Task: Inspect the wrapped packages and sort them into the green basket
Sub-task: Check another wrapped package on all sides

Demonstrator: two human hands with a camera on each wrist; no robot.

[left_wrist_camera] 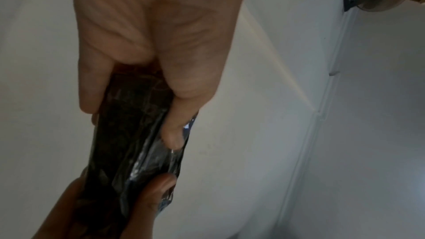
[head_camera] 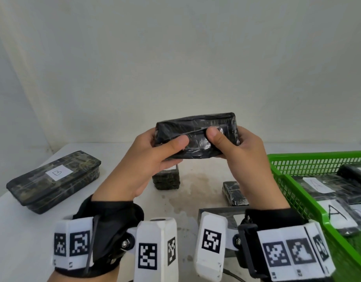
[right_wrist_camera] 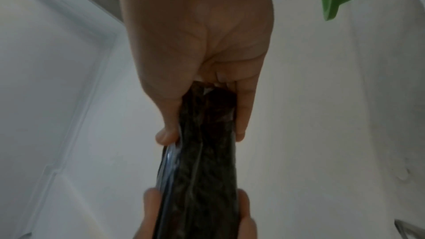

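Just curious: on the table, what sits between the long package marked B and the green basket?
In the head view, two smaller dark wrapped packages, one mid-table and one nearer the green basket, lie between it and the package marked B.

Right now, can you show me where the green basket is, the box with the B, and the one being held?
green basket [head_camera: 277, 180], head view, left rim.
box marked B [head_camera: 33, 186], head view, dark top.
held package [head_camera: 198, 123], head view, top face.

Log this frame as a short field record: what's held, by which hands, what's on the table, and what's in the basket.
held: black wrapped package, raised above the table
grip: left hand and right hand, one at each end, thumbs on the near face
table: package labelled B; two smaller dark packages
green basket: packages labelled A
label on held package: none visible
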